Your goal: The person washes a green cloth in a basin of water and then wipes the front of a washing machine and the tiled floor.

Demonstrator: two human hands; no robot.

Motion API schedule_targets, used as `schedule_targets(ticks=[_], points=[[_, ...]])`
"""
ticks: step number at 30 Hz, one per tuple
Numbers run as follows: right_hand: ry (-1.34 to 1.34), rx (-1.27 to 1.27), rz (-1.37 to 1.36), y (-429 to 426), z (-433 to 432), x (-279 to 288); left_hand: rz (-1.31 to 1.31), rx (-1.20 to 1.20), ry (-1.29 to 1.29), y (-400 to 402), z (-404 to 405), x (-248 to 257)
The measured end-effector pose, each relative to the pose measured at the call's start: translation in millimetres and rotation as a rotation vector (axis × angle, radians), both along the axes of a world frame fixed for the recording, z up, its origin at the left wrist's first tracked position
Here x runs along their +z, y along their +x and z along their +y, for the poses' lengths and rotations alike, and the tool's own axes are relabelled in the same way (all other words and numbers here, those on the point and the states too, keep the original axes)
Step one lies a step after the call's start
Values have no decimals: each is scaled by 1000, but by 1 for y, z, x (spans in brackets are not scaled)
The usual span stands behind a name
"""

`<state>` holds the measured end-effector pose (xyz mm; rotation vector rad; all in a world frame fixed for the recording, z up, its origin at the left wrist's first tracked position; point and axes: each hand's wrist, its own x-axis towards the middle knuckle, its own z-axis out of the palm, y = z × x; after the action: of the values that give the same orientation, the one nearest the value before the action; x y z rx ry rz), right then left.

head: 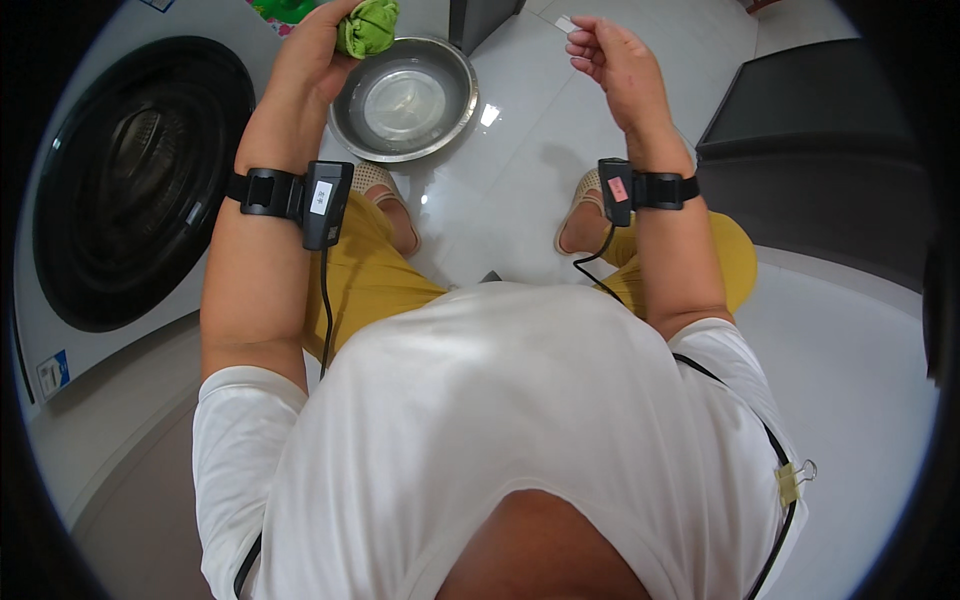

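Note:
My left hand [322, 49], near the top edge at the left, is closed on a crumpled green cloth [368, 28]. Below and beside it a round metal basin [469, 97] stands on the tiled floor, with what looks like clear water [405, 105] inside. My right hand [611, 56] is raised over the floor at the upper right, fingers curled. A small white piece [565, 24] shows at its fingertips; whether the fingers hold it or it lies beyond them, I cannot tell. Each forearm wears a black strapped device with a cable.
A front-loading washing machine [45, 300] with a dark round door [142, 180] stands at the left. A green object [289, 9] is partly visible at the top. Dark grey panels [810, 97] stand at the right, another [480, 22] behind the basin. My sandalled feet are on the floor [510, 172].

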<state>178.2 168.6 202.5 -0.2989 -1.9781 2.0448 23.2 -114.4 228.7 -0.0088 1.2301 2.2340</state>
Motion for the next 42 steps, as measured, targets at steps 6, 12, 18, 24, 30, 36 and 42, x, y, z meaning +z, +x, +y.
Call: schedule_targets(ticks=[6,12,18,24,30,36,42], points=[[305,314,-110,21,1,56,91,40,36,-23,-14,-16],[697,446,-191,31,38,27,238,430,68,-30,-35,6],[1031,476,-123,30,31,18,1519,621,-1179,-31,-63,72],[1098,560,-65,20,20,31,2151,179,-2081,-84,-97,27],[1064,551,-120,20,21,30,2022,-267,-2165,-105,-75,-66],[1035,589,-160,21,22,33,1747,-933,-2352,-93,-106,-177],[1018,580,-98,25,26,25,1485,-765,-1934,-73,-95,-135]])
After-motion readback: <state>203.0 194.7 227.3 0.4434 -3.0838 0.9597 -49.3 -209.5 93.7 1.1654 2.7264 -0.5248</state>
